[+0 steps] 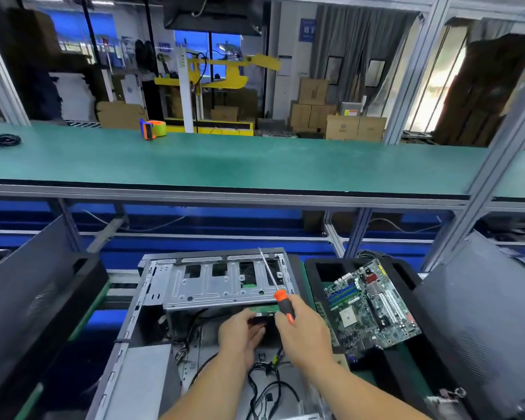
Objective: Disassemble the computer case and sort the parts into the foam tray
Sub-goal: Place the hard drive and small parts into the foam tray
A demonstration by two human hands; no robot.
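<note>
While gripped—screwdriver [282,301] above right-hand fingers [288,321].

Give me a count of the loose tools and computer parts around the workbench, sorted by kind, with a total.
Screwdrivers: 1, the orange-handled screwdriver in the right hand
Motherboards: 1, the motherboard on the foam tray
Computer cases: 1, the open computer case
Tape dispensers: 1, the tape dispenser on the green shelf
Total: 4

R hand [303,331] grips screwdriver [282,301], L hand [240,334] on drive [262,313] in open case [152,316]; motherboard [373,307] on foam tray [315,268].
</note>
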